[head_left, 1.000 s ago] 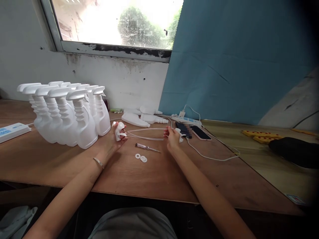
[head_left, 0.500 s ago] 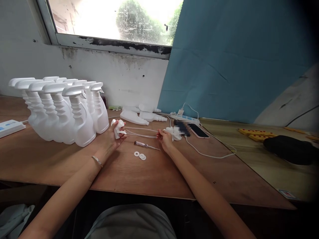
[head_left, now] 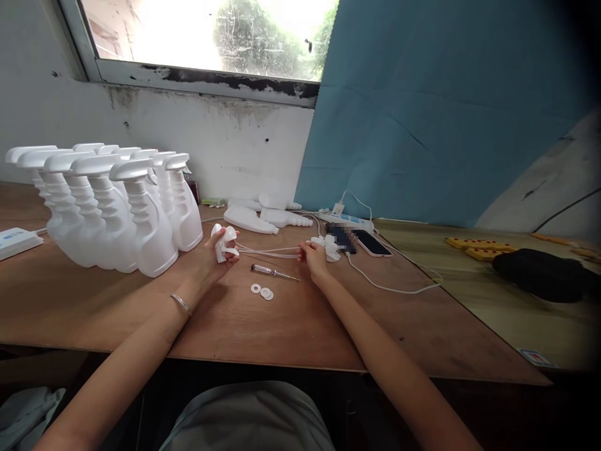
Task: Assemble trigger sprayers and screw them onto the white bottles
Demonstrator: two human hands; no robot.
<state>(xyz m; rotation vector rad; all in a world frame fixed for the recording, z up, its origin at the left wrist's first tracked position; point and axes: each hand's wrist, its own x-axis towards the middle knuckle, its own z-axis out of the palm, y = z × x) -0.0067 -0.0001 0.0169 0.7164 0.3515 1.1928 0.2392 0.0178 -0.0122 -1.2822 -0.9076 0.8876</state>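
Observation:
My left hand (head_left: 216, 257) is closed around a white trigger spray head (head_left: 226, 244), a little above the brown tabletop. Thin white dip tubes (head_left: 267, 253) run across from it towards my right hand (head_left: 313, 258). The fingers of that hand pinch together at the right ends of the tubes; exactly how many they grip I cannot tell. More white spray heads (head_left: 331, 248) lie just beyond the right fingers, partly hidden by them. Below the tubes lies a small screwdriver (head_left: 272, 272) with a clear handle, and nearer me are several white washers (head_left: 263, 292).
Upright white spray bottles (head_left: 153, 232) stand grouped at the left. White bottles without heads (head_left: 251, 219) lie by the wall. A phone (head_left: 372, 243), a power strip (head_left: 347, 220) and a white cable (head_left: 399, 291) are on the right, with a black pouch (head_left: 539, 274) farther off.
The tubes between my hands have drawn closer together into a narrower bundle. My hands stay almost in place, while the whole view has shifted slightly.

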